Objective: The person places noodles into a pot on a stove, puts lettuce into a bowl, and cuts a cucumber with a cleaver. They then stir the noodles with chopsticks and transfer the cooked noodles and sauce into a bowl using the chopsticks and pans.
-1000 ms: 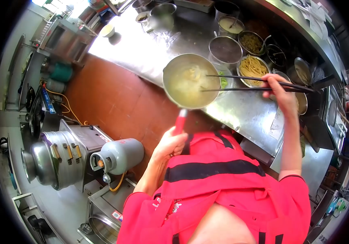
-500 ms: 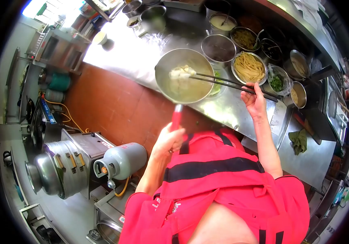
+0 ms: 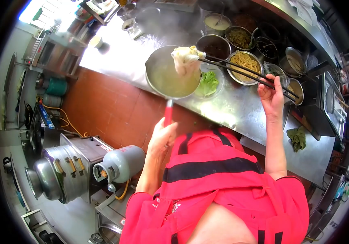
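Note:
My left hand [image 3: 162, 136] is closed around the red handle of a metal saucepan [image 3: 158, 81], which holds a cloudy yellowish liquid. In my right hand [image 3: 272, 95] is a pair of long black chopsticks [image 3: 247, 73]. Their tips grip a pale, wet clump of food [image 3: 187, 61], perhaps noodles or dumplings, raised over the right side of the pan. Just right of the pan, a clear bowl [image 3: 220, 90] with green lettuce leaves [image 3: 208, 83] stands on the counter.
Along the steel counter [image 3: 239, 112] stand a bowl of yellow strips [image 3: 245, 65], a pot of dark liquid [image 3: 214, 46] and several other food containers. A green cloth [image 3: 296, 139] lies at the right. A grey gas cylinder [image 3: 121, 163] stands left of my body.
The chopsticks have lifted the pale clump up out of the liquid. My right hand has moved right and slightly down; the saucepan has shifted left, uncovering more lettuce.

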### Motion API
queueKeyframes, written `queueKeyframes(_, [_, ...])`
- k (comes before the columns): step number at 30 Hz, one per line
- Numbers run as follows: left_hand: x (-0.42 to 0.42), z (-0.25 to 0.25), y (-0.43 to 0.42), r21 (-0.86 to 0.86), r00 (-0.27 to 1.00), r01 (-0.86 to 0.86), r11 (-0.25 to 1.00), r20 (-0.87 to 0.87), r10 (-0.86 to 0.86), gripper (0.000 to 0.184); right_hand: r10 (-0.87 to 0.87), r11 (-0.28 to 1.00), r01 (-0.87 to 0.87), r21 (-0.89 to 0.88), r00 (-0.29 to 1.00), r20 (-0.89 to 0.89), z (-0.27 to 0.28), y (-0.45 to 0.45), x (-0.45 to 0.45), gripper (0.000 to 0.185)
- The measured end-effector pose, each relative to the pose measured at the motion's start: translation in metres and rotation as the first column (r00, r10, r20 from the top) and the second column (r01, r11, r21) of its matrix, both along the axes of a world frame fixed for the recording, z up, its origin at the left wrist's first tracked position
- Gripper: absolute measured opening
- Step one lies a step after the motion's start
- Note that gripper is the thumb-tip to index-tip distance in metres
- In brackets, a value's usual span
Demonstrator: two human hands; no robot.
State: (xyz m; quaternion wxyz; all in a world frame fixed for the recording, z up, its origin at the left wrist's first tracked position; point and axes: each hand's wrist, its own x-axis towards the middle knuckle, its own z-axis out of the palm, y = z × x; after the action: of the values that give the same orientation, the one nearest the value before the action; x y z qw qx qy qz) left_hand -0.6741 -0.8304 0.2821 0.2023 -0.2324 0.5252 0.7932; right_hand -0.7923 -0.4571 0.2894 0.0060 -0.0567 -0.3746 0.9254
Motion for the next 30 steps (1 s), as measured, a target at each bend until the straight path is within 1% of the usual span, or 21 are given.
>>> queueKeyframes(2, [0.0, -0.002, -0.002, -0.029, 1.0, 0.005, 1.0, -0.015, -0.006, 0.016, -0.037, 0.999, 0.036, -0.014, 0.999, -0.017, 0.012, 0.003, 0.003, 0.035])
queueKeyframes(6, [-0.002, -0.005, -0.004, -0.084, 0.999, 0.016, 0.996, -0.029, -0.019, 0.015, -0.098, 0.995, 0.099, 0.023, 0.994, -0.055, 0.029, 0.011, 0.01, 0.035])
queueKeyframes(10, [-0.003, -0.006, -0.006, -0.122, 0.999, 0.021, 0.992, -0.03, -0.024, 0.015, -0.144, 0.989, 0.146, 0.031, 0.987, -0.072, 0.035, 0.017, 0.017, 0.036])
queueKeyframes(14, [-0.005, 0.0, -0.005, -0.16, 0.999, 0.025, 0.987, -0.033, -0.03, 0.015, -0.172, 0.985, 0.174, 0.016, 0.982, -0.079, 0.03, 0.024, 0.023, 0.035])
queueKeyframes(21, [-0.008, 0.001, -0.011, -0.24, 0.998, 0.015, 0.971, -0.056, -0.029, 0.015, -0.17, 0.985, 0.171, 0.016, 0.985, -0.042, 0.012, 0.028, 0.039, 0.034])
queueKeyframes(28, [-0.009, 0.004, -0.014, -0.316, 0.997, 0.024, 0.949, -0.058, -0.044, 0.013, -0.207, 0.978, 0.205, 0.034, 0.976, 0.072, -0.011, 0.024, 0.054, 0.034])
queueKeyframes(30, [-0.009, 0.004, -0.014, -0.333, 0.997, 0.025, 0.943, -0.054, -0.046, 0.013, -0.195, 0.981, 0.193, 0.033, 0.978, 0.074, -0.018, 0.024, 0.058, 0.035])
